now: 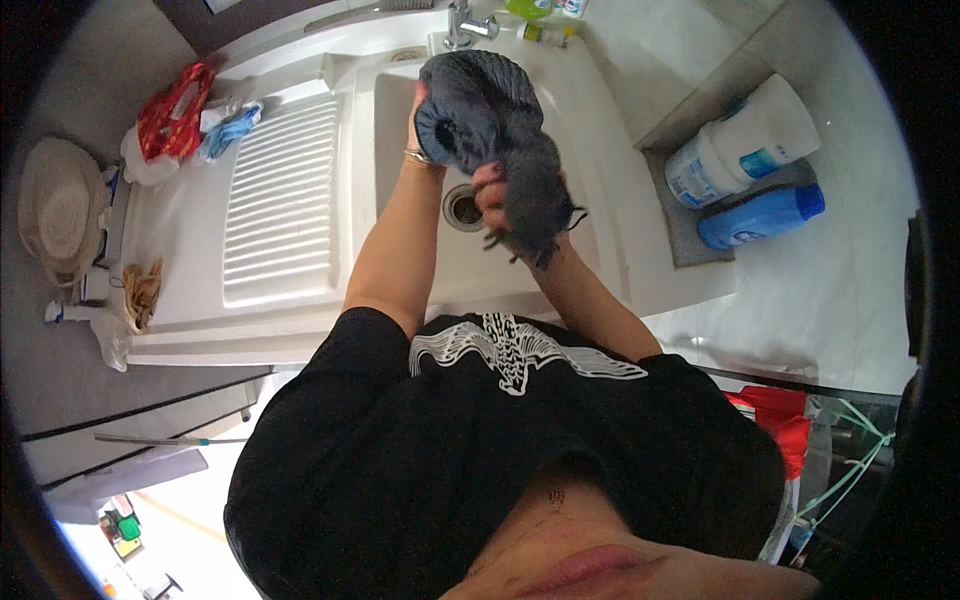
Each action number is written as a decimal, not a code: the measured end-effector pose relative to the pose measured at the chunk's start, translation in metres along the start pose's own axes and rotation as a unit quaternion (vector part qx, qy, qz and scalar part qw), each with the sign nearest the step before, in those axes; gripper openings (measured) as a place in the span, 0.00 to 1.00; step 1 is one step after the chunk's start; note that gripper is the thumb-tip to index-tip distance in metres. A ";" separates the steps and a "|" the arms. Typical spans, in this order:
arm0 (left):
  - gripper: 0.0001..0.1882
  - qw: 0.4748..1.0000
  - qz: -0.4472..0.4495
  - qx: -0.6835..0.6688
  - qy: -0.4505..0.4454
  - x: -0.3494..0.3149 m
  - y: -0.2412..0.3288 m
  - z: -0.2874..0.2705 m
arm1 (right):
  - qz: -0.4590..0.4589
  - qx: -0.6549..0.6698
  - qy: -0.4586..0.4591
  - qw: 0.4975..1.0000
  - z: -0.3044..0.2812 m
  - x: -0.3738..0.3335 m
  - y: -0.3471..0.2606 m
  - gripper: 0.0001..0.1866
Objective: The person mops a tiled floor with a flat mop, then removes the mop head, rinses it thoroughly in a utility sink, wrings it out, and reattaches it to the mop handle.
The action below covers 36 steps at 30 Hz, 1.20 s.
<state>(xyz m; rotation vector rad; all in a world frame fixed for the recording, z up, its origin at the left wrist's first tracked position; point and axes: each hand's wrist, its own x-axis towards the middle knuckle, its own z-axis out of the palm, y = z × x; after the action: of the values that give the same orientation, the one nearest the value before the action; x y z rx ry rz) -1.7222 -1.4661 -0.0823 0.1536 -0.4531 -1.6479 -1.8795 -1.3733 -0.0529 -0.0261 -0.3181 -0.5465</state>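
Observation:
A dark grey fringed scarf (pixel 490 110) with a ribbed knit hangs bunched above the white sink basin (pixel 388 140). My left hand (pixel 417 110) grips its upper left side, with most of the fingers hidden behind the cloth. Lower down, my right hand (pixel 490 197) is closed around the gathered middle of the scarf. The fringed end drapes over that wrist toward me. Just below the bundle, the round drain (pixel 463 208) shows in the basin floor.
A ridged washboard (pixel 280 200) lies left of the basin, and a chrome faucet (pixel 462 28) rises behind it. On the right ledge are a white tub (pixel 740 145) and a blue bottle (pixel 760 217). A red bag (pixel 177 115) and woven basket (pixel 62 210) sit far left.

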 end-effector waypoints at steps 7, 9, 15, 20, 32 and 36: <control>0.19 0.812 -0.010 0.584 -0.003 0.041 0.011 -0.010 | 0.122 -0.539 0.397 0.733 0.010 -0.003 -0.049 0.22; 0.24 0.714 -0.136 0.640 0.249 0.041 -0.005 -0.011 | 0.169 -0.682 0.363 0.612 -0.009 0.012 -0.063 0.22; 0.36 0.574 -0.148 0.788 0.164 0.007 -0.018 0.001 | 0.247 -0.930 0.167 0.215 -0.061 0.014 -0.072 0.25; 0.36 0.645 -0.214 0.733 0.042 -0.009 0.013 0.037 | 0.174 -0.941 0.237 0.168 -0.084 0.004 -0.088 0.30; 0.24 0.723 0.236 0.646 0.066 -0.046 -0.010 0.089 | -0.069 -0.268 0.094 0.956 -0.070 0.005 -0.095 0.26; 0.21 0.853 0.236 0.460 0.075 -0.049 -0.009 0.089 | -0.199 -0.187 0.033 0.962 -0.039 0.023 -0.091 0.27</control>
<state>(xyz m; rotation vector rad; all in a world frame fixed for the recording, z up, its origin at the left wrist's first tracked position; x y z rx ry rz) -1.7560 -1.4001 -0.0129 0.8109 -1.0440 -0.8163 -1.8969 -1.4673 -0.0881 -0.3140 -0.1495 -0.9994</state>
